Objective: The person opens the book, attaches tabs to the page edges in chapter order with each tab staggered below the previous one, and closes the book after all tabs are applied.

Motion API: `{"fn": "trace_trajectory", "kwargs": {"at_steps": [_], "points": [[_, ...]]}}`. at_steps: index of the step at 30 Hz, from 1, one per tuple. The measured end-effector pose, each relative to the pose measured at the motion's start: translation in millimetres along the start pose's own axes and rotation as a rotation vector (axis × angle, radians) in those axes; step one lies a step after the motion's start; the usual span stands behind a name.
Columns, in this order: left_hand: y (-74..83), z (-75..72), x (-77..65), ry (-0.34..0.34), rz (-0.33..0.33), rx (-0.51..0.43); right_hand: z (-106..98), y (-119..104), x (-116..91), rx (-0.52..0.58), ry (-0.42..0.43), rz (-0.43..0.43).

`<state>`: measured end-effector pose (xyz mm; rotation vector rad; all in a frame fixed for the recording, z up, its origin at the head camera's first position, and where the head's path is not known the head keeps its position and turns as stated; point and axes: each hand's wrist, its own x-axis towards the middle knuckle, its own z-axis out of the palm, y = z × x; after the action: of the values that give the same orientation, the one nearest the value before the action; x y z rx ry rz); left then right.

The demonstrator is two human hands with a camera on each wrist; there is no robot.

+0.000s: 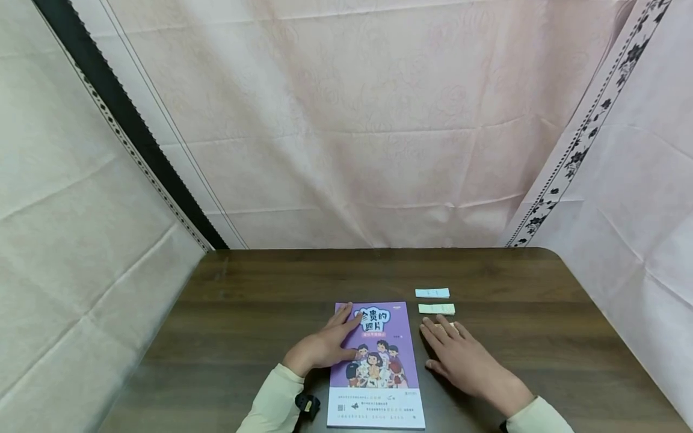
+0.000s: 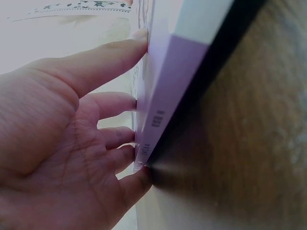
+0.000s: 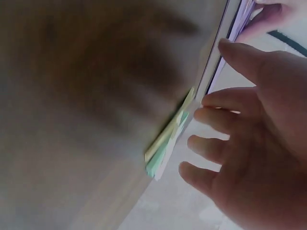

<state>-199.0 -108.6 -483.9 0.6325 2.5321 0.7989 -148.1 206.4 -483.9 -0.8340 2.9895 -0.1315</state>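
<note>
A purple book (image 1: 375, 370) with cartoon children on its cover lies face up on the table. My left hand (image 1: 323, 347) rests on its upper left part, fingers spread and thumb lying on the cover. In the left wrist view, the fingertips touch the cover beside the pale purple spine (image 2: 177, 72). To the right of the book, my right hand (image 1: 462, 359) is held palm down with loosely straight fingers over a yellowish paper strip (image 3: 168, 140), which it mostly hides in the head view. Just beyond the fingertips lie a green strip (image 1: 436, 309) and a light blue strip (image 1: 432, 293).
The brown wooden table (image 1: 260, 325) extends on both sides of the book. Pale cloth curtains (image 1: 346, 150) hang behind the table and along both sides. A small black device (image 1: 307, 404) is strapped at the left wrist.
</note>
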Motion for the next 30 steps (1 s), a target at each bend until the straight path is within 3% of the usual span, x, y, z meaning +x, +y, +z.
{"fn": "trace_trajectory", "kwargs": {"at_steps": [13, 21, 26, 30], "points": [[-0.8, -2.1, 0.2, 0.004, 0.004, -0.001, 9, -14, -1, 0.208, -0.072, 0.080], [4.0, 1.3, 1.1, 0.010, 0.007, 0.025, 8, -18, -2, 0.215, -0.104, 0.130], [11.6, 6.9, -4.0, 0.073, 0.009, 0.157, 1, -24, 6, 0.233, -0.088, 0.174], [16.5, 13.1, -17.5, 0.104, 0.031, 0.304, -3, -31, 17, 0.242, -0.040, 0.207]]}}
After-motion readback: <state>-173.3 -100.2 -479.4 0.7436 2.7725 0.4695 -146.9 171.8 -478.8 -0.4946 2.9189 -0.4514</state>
